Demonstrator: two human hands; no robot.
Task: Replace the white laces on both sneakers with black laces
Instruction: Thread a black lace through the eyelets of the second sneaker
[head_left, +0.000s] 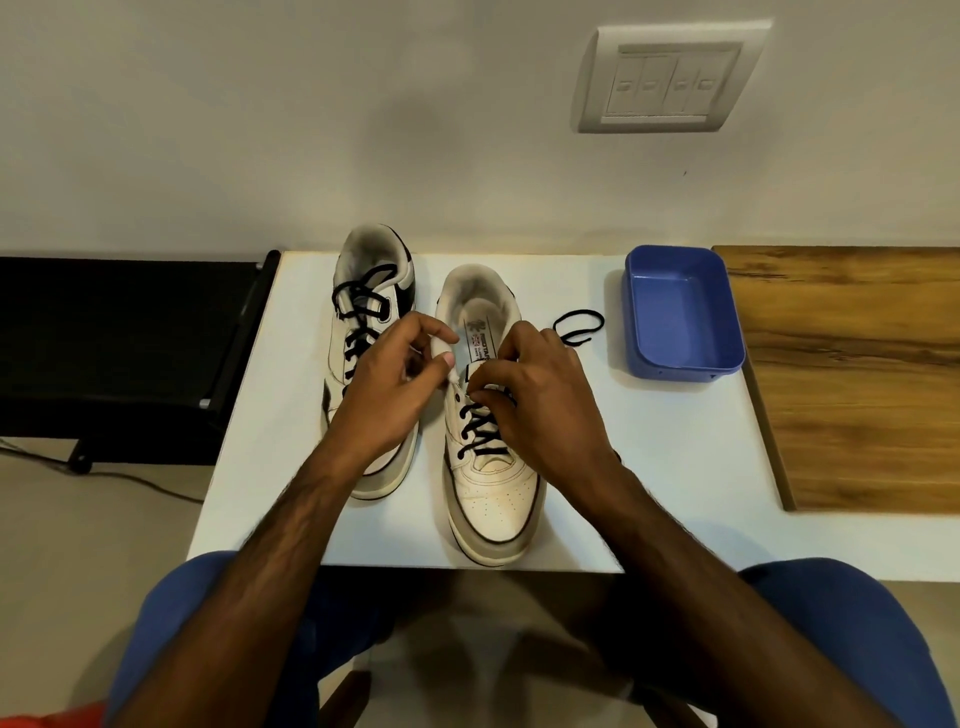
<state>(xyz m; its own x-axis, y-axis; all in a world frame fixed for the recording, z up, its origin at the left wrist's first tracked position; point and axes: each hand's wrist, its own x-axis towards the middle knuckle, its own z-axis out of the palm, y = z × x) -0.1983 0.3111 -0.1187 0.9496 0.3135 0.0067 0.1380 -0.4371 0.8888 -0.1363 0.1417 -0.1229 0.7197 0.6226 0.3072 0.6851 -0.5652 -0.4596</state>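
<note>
Sneakers sit side by side on a white table (675, 467), toes toward its near edge. The left sneaker (363, 322), closer to the far edge, is threaded throughout with a black lace (363, 306). The right sneaker (491, 499), its toe at the near edge, carries black lacing (480, 434) over its lower eyelets. A person's left hand (387, 387) pinches the white upper edge of the right sneaker between curled fingers and thumb. The right hand (540, 400) has its fingers curled on the lacing at the tongue. A loose end of lace (577, 325) loops on the table beside a blue tray (680, 312) near the far right corner. A wooden board (857, 374) lies along the right edge.
</note>
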